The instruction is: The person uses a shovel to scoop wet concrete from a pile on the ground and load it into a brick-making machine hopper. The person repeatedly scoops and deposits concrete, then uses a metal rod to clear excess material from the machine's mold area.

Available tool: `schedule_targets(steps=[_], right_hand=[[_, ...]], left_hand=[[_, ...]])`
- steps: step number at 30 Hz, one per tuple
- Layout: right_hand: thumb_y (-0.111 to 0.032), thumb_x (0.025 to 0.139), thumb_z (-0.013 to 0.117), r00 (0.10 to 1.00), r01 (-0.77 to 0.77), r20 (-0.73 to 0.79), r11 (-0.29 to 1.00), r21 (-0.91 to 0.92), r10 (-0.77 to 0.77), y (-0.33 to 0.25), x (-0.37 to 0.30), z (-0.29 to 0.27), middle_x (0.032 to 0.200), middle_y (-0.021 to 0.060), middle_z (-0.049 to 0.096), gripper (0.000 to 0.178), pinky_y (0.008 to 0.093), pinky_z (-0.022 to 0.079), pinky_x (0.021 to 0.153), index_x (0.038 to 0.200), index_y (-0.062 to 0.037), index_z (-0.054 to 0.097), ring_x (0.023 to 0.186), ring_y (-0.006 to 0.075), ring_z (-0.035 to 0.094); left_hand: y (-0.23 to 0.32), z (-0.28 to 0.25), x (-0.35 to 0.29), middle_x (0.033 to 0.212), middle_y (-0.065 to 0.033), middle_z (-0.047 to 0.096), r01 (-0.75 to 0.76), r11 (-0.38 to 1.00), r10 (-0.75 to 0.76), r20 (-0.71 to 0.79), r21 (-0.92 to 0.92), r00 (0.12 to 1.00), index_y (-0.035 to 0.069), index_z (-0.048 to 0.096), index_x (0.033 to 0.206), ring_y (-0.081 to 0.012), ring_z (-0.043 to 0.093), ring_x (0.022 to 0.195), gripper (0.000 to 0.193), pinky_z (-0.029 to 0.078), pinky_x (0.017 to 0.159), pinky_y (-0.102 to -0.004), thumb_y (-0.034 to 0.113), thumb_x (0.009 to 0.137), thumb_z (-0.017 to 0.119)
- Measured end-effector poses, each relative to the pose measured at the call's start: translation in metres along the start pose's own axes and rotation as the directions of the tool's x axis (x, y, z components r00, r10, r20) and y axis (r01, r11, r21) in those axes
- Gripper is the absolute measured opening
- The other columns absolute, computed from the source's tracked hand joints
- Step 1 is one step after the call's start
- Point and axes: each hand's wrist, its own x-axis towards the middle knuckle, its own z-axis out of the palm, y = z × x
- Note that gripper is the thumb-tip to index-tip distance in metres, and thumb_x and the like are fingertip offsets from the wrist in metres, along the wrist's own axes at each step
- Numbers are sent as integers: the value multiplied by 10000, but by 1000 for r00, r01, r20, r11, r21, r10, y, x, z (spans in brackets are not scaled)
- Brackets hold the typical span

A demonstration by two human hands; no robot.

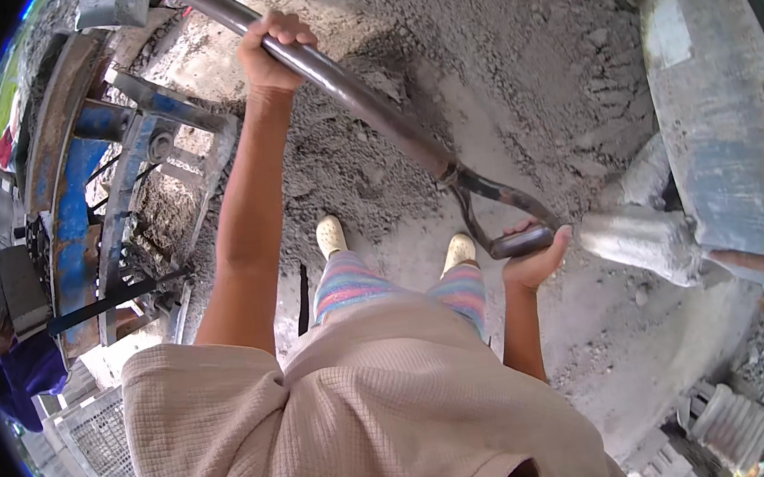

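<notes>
A long-handled shovel with a dark metal shaft slants across the view from the upper left to its D-shaped grip at centre right. High on the shaft, my left hand is wrapped round it with the arm stretched out. My right hand holds the crossbar of the D-grip from below, in front of my body. The blade is out of view past the top edge. Under the shaft lies a heap of grey sand or gravel mix, close in front of my feet.
On the left stands a worn blue metal frame machine; a person's purple sleeve shows beyond it. A rusty metal sheet and a whitish sack are at right. More grey mix spreads ahead. A mesh screen lies lower left.
</notes>
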Motion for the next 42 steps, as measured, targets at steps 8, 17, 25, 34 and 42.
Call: schedule_targets(steps=[8,17,25,34,42], right_hand=[[-506,821,447,565,-201,-812,930,-308,-147,-85,-24,-295,444,-35,318,463,240,254,370,546,-152,332,365,86,288],[-432,877,402,549,-430,-479,260,-864,-685,-230,65,-318,458,-41,266,418,227,265,315,581,-139,359,343,73,250],[-517,773,483,595,-528,-791,671,-520,-145,-8,146,-351,429,-22,327,440,239,269,326,539,-169,352,332,106,306],[-535,781,435,544,-523,-838,766,-374,-38,5,20,-394,430,-19,314,449,249,268,337,540,-169,339,338,120,287],[-587,761,368,574,-490,-804,851,-187,154,31,-117,-290,406,-34,301,465,245,239,320,543,-178,328,318,112,273]], left_hand=[[-443,-69,-188,489,-16,447,362,663,-711,-702,-656,30,119,437,555,-187,462,441,146,433,479,-352,147,654,540],[-651,-37,-276,492,0,440,-33,292,-942,-281,-956,-185,147,423,525,-178,475,476,218,423,499,-340,174,676,578],[-573,-246,-290,535,-12,455,36,584,-782,-574,-811,-242,105,435,594,-192,465,493,147,425,547,-356,117,703,534],[-536,-210,-353,547,-46,451,230,661,-667,-700,-714,-255,99,451,644,-205,470,466,112,420,459,-321,118,661,560],[-311,-143,-300,547,-57,459,403,726,-568,-816,-557,-105,87,457,619,-209,468,459,110,411,458,-347,131,668,545]])
